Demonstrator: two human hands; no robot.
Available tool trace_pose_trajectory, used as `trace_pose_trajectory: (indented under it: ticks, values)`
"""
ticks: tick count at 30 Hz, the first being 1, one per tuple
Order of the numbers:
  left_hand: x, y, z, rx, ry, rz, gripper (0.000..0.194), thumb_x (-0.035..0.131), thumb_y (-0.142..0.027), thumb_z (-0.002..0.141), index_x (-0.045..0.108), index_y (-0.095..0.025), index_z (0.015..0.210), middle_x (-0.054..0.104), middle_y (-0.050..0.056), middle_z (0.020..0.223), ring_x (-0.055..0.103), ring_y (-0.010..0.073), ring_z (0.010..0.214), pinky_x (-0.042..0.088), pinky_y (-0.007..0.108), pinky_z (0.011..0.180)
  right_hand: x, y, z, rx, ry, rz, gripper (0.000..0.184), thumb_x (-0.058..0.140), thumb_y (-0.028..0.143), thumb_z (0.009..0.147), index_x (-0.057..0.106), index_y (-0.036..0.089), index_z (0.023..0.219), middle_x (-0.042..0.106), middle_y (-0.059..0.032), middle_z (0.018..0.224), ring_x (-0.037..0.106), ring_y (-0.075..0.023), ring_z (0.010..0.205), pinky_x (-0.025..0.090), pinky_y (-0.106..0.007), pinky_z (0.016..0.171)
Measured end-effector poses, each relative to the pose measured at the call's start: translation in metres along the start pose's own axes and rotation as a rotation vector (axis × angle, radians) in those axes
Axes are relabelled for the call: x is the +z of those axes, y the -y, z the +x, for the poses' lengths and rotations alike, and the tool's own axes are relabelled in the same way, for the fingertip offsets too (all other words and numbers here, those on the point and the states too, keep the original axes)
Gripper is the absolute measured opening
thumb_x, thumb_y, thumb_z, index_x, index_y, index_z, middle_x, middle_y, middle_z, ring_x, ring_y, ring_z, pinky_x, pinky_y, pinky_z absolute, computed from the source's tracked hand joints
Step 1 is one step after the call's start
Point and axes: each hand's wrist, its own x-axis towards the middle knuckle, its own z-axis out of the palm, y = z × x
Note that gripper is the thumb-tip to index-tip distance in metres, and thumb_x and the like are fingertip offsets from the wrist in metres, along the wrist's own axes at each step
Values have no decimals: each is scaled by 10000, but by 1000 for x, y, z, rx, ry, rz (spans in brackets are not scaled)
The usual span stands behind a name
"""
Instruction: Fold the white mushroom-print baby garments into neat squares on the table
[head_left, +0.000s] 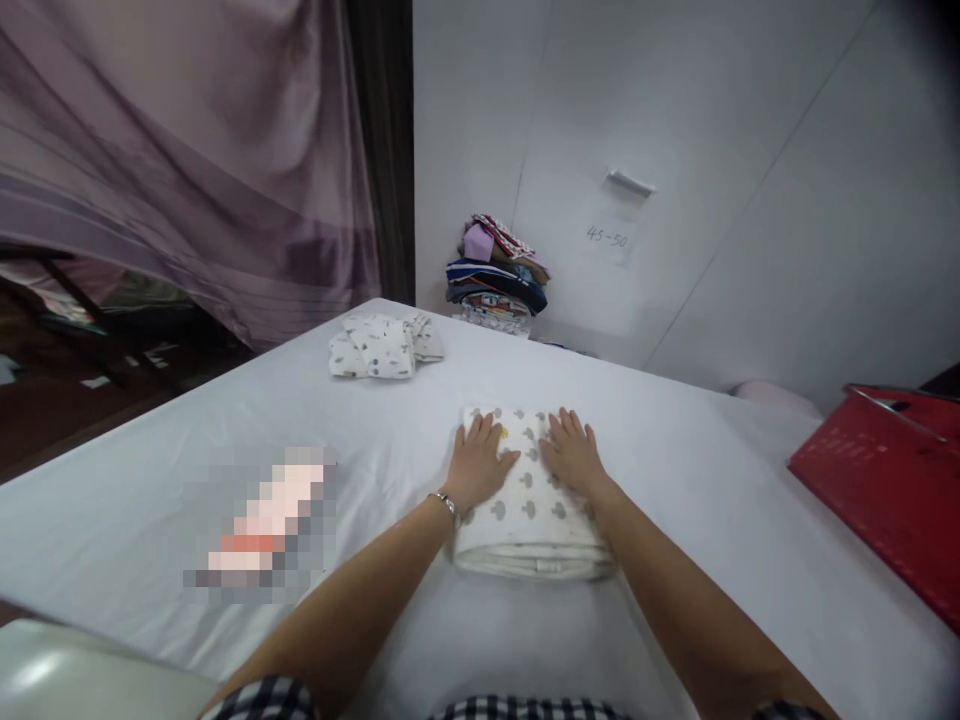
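Note:
A white cloth with grey mushroom-like prints [528, 500] lies folded into a thick, neat rectangle in front of me. Its rounded fold faces my body and shows a small pale label. On its left side rests my left hand [480, 462], flat with the fingers spread, a bracelet round the wrist. My right hand [574, 450] lies flat on the right side, fingers likewise apart. Both palms touch the top of the cloth and grip nothing. Farther back on the left sits another folded white cloth [375, 347] with small dark leaf-like prints.
The white-covered table [675, 480] extends around the cloth. A pixelated, blurred-out item [262, 520] lies at left. Beyond the far edge rises a stack of folded fabrics [499, 275]. A red bag or basket [892, 490] stands at right, a purple curtain [262, 170] hangs at left.

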Motion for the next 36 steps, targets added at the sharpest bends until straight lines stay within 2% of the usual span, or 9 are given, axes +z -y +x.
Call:
trace_pose_trajectory:
  ticks: [5, 10, 14, 17, 19, 24, 27, 33, 36]
  values:
    - [-2, -1, 0, -11, 44, 4, 583, 323, -522, 864, 380, -183, 1334, 260, 77, 1468, 133, 250, 1366, 128, 501, 1082, 11, -21, 3, 44, -18, 6, 644, 293, 504, 883, 277, 127, 1404, 156, -81, 1493, 91, -258, 1367, 207, -424, 1068]
    - [-4, -1, 1, -22, 60, -48, 565, 350, -512, 859, 387, -200, 1329, 236, 70, 1477, 120, 254, 1369, 170, 497, 1068, 10, -21, 5, 26, -13, 137, 662, 349, 492, 867, 283, 106, 1400, 155, -81, 1493, 57, -249, 1371, 164, -407, 1095]
    - [-9, 3, 2, -67, 90, -214, 548, 444, -458, 829, 411, -197, 1310, 238, 67, 1477, 133, 232, 1369, 197, 447, 1076, 3, -25, -1, 61, 20, 277, 620, 405, 434, 855, 321, 124, 1385, 145, -78, 1494, 45, -225, 1372, 122, -388, 1109]
    - [-11, 10, -8, -153, 51, -365, 550, 485, -397, 813, 415, -166, 1307, 231, 84, 1478, 155, 214, 1366, 208, 374, 1088, 1, -31, -23, 114, -4, 432, 651, 460, 429, 827, 296, 162, 1399, 105, -66, 1499, 87, -205, 1369, 133, -357, 1110]
    - [-13, 15, -21, -220, 10, -436, 567, 513, -370, 797, 406, -158, 1311, 242, 100, 1472, 196, 222, 1355, 228, 358, 1083, 2, -35, -47, 167, -27, 567, 692, 496, 429, 808, 261, 187, 1412, 149, -57, 1492, 164, -194, 1357, 164, -347, 1105]
    - [-22, 22, -54, -437, 62, -634, 653, 586, -371, 749, 360, -187, 1334, 505, 125, 1288, 512, 255, 1133, 395, 372, 949, 6, -38, -110, 327, -82, 891, 765, 573, 461, 759, 267, 196, 1408, 323, -56, 1435, 327, -202, 1297, 249, -347, 1083]
    - [-27, 21, -67, -515, 98, -736, 720, 625, -369, 725, 327, -184, 1354, 573, 126, 1196, 566, 246, 1044, 425, 363, 898, 8, -37, -133, 373, -104, 1007, 809, 609, 475, 737, 267, 180, 1408, 323, -79, 1434, 341, -212, 1289, 295, -333, 1060]
    - [-28, 15, -84, -585, 69, -985, 760, 677, -331, 696, 322, -169, 1348, 439, 144, 1351, 528, 226, 1113, 437, 313, 905, 2, -38, -141, 472, -116, 1021, 828, 643, 468, 718, 278, 183, 1405, 409, -107, 1377, 438, -231, 1215, 363, -342, 1017]
    - [-33, 11, -85, -700, 126, -1145, 832, 701, -359, 679, 279, -161, 1368, 484, 172, 1305, 579, 241, 1040, 502, 314, 787, -10, -36, -133, 510, -58, 1067, 859, 645, 486, 714, 257, 172, 1413, 482, -119, 1313, 503, -232, 1150, 403, -330, 980]
